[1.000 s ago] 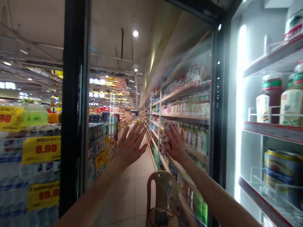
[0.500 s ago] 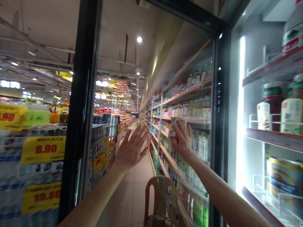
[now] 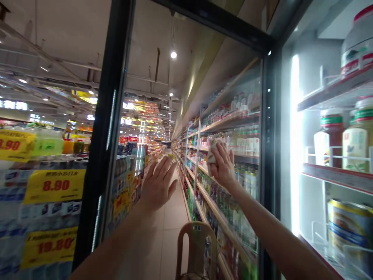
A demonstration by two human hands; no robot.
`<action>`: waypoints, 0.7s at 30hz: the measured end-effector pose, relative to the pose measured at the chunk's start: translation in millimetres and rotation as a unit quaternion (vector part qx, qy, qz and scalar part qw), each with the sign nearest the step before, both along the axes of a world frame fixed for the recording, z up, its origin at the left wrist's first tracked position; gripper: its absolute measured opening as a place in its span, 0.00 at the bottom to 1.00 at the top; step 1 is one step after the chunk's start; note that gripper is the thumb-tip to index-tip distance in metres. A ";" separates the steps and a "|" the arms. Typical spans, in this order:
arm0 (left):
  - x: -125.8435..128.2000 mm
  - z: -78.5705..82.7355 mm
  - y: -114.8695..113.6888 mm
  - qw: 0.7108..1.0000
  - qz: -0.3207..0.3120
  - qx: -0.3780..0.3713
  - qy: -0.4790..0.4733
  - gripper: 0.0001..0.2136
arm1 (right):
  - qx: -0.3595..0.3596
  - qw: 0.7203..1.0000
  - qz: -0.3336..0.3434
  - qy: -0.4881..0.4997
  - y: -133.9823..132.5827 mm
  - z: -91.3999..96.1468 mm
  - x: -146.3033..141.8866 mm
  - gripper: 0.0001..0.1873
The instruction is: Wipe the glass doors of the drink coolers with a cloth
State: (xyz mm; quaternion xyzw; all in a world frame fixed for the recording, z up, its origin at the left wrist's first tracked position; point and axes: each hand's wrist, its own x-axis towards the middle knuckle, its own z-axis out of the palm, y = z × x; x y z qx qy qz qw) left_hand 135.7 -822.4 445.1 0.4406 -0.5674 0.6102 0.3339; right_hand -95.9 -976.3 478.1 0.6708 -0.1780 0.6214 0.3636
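The glass door (image 3: 192,62) of a lit drinks fridge stands swung out before me, in a black frame (image 3: 112,128). My right hand (image 3: 223,165) presses a whitish folded cloth (image 3: 214,149) to the glass, its fingers bent over the cloth. Left of it, my left hand (image 3: 159,182) is raised with stretched fingers and nothing in it. Its palm faces the pane; whether it touches the glass I cannot tell. Rows of bottles on shelves (image 3: 215,198) show in the pane behind both hands.
To the right, the open fridge holds bottles (image 3: 329,136) and cans (image 3: 346,223) on wire-fronted shelves (image 3: 335,173). A brownish plastic chair (image 3: 198,241) is low in the middle. Packed drinks with yellow price signs (image 3: 55,186) stand at left. A tiled aisle (image 3: 169,217) runs back.
My left hand has shifted slightly left, with its fingers a little closer together. The right hand and cloth have moved slightly up. The camera view has shifted a little.
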 end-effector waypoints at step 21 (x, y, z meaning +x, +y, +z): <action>34.0 2.7 21.3 0.996 0.037 -0.055 0.058 0.27 | 0.071 0.974 0.056 -0.207 29.7 76.7 38.4 0.26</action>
